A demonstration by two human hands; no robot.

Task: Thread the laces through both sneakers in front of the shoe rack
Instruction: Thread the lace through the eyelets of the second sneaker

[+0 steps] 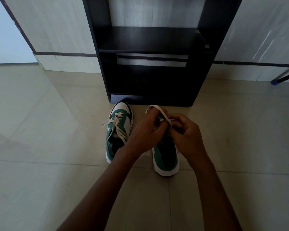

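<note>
Two green, white and black sneakers stand on the tiled floor in front of a black shoe rack (150, 77), toes toward it. The left sneaker (119, 130) has a cream lace crossed through its eyelets, with loose ends trailing over its left side. Over the right sneaker (165, 155) both my hands are closed on its cream lace (160, 112), which loops up above my fingers. My left hand (145, 130) pinches the lace from the left. My right hand (185, 132) grips it from the right. The front and eyelets of the right sneaker are hidden under my hands.
The rack stands against a pale wall with a dark skirting stripe, and its lower shelf (148, 39) holds nothing. A metal furniture leg with a blue foot (274, 82) stands at the far right. Beige floor tiles (48, 147) stretch on both sides of the shoes.
</note>
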